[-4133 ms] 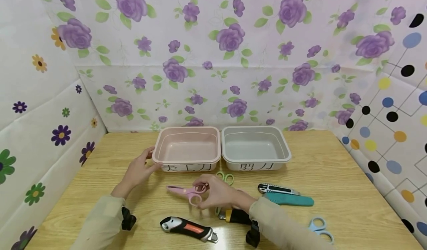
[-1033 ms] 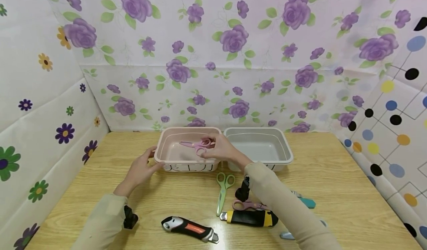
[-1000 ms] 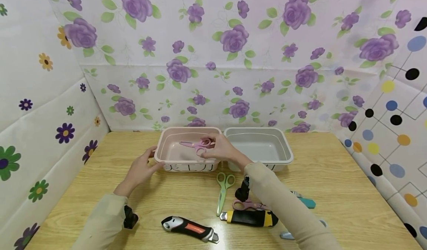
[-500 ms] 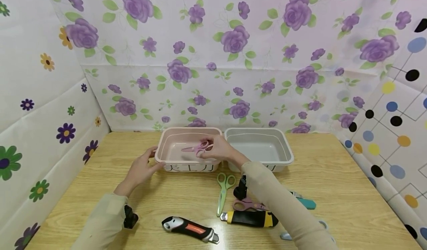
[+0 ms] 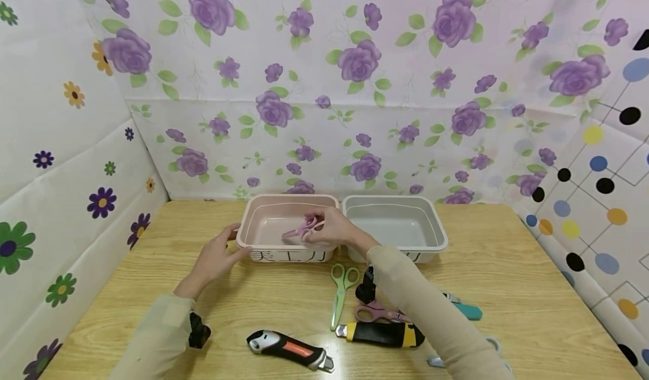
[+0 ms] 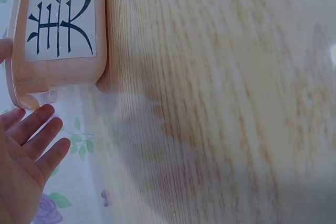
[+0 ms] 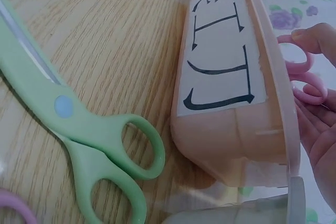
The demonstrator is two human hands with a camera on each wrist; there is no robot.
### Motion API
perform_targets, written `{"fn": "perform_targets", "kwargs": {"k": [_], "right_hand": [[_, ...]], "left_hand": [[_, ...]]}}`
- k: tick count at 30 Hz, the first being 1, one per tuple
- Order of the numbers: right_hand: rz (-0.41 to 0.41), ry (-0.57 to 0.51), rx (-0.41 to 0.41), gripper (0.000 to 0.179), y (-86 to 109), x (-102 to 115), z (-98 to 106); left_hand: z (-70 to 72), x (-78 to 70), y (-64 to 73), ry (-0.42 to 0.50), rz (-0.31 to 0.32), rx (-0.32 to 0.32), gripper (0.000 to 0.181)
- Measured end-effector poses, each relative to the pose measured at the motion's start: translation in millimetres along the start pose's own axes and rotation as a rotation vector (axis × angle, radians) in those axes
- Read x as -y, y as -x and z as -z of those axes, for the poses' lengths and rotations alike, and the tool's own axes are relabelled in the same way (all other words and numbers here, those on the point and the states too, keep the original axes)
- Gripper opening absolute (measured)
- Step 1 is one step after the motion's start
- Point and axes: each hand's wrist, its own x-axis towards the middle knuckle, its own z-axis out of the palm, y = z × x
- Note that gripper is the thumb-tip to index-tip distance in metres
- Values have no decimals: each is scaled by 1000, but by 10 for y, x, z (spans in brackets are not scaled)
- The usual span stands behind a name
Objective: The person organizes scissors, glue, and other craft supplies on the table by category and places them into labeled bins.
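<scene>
My right hand (image 5: 332, 228) pinches a pair of pink scissors (image 5: 293, 233) by the handle loops. They are inside the pink bin (image 5: 284, 248), blades pointing left and down; whether the tips touch its floor I cannot tell. In the right wrist view the pink handles (image 7: 317, 99) show past the bin's rim, thumb on one loop. My left hand (image 5: 210, 261) rests at the bin's left end, thumb near the front rim. The left wrist view shows those fingers (image 6: 39, 140) fairly straight beside the bin's corner. Black characters mark the bin's white front label (image 7: 220, 61).
A grey bin (image 5: 395, 249) adjoins on the right. In front lie green scissors (image 5: 337, 304), mauve scissors (image 5: 372, 313), a yellow-black utility knife (image 5: 380, 335) and a black-orange utility knife (image 5: 291, 349). A teal knife (image 5: 470, 312) and light-blue scissors (image 5: 436, 362) are partly behind the right sleeve.
My right hand has carried the pink scissors up from the table into the pink bin. In the last second the scissors have tilted and shifted slightly. The left hand has kept its place.
</scene>
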Motion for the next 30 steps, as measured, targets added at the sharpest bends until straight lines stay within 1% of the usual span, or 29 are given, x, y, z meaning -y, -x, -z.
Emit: {"fn": "perform_targets", "kwargs": {"k": [3,10,15,17,20,23,27,30], "right_hand": [[12,44,3,51,-10,-11,-13],[16,102,19,49,-31,-23,-7],[8,193,28,51,-63,-71,-7],[4,213,31,53,-74,-86,-4],[21,236,31,54,-93,-102,5],[56,258,44,44,-115,-102,11],[42,282,53,49,-128,-86,17],[5,286,53,63,-125,-70,30]], "left_hand": [[-6,5,-2,-5,4,3,68],[-12,4,-1,-10,3,4,69],[1,1,-3,-14,15,7,70],[4,4,-5,-14,15,6,70],[2,8,-7,-9,7,2,69],[1,7,-6,-14,1,-3,69],[5,-6,-1,-8,-2,-5,69],[5,-21,1,7,2,-3,69]]}}
